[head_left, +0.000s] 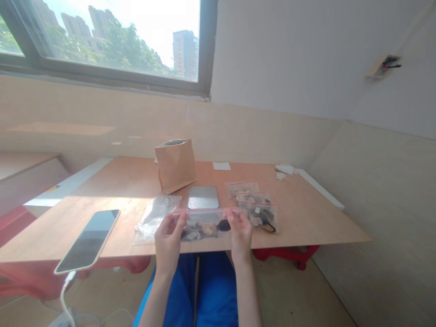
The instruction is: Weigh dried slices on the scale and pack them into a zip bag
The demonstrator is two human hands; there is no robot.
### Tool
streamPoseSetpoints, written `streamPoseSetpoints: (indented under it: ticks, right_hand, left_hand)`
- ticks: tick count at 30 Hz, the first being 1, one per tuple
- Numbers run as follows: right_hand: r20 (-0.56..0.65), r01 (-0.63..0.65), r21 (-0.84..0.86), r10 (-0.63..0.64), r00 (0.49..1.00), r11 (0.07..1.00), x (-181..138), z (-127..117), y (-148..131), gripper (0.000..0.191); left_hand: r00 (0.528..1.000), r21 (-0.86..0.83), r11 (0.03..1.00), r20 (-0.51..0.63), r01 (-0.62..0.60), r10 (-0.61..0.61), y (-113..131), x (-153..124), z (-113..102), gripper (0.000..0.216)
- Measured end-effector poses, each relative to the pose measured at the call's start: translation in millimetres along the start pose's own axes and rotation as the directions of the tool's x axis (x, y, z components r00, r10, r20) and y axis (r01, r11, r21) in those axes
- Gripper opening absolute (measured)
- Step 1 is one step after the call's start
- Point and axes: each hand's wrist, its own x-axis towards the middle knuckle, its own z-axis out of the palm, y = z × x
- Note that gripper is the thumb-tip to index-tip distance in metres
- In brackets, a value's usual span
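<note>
Both my hands hold one clear zip bag (205, 224) with a red seal strip, filled with dark and pale pieces, just above the near edge of the wooden table (129, 181). My left hand (169, 237) pinches the bag's left top corner. My right hand (240, 231) pinches the right top corner. A small silver scale (203, 197) lies flat right behind the bag.
A brown paper bag (176, 164) stands upright behind the scale. Filled zip bags (256, 204) lie to the right, empty clear bags (155, 216) to the left. A phone (89, 239) on a white cable overhangs the near left edge. Paper scraps (284, 170) lie at the far right.
</note>
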Motion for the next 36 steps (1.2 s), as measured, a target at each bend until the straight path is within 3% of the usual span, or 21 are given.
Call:
streamPoseSetpoints:
  ticks: [13, 26, 30, 36]
  right_hand:
    - [0.075, 0.031, -0.053, -0.026, 0.997, 0.998, 0.9, 0.7, 4.4, 0.021]
    - [0.108, 0.029, -0.035, -0.025, 0.994, 0.999, -0.4, -1.7, 3.0, 0.018]
    - [0.143, -0.039, 0.025, 0.035, 0.989, 0.999, -0.6, -2.3, 3.1, 0.018]
    - [0.226, -0.101, -0.031, 0.106, 0.968, 0.994, -1.3, -1.9, 2.0, 0.020]
  left_hand:
    - [0.993, -0.010, 0.999, 0.110, 0.041, -0.040, -5.7, 3.2, 6.5, 0.034]
    - [0.999, -0.013, 1.000, 0.052, 0.007, -0.006, -1.2, 0.6, 3.9, 0.029]
    - [0.992, 0.013, 1.000, 0.127, 0.010, -0.011, 1.0, 2.5, 4.4, 0.031]
    - [0.966, 0.108, 0.993, 0.259, -0.054, 0.024, 5.3, 3.0, 1.6, 0.029]
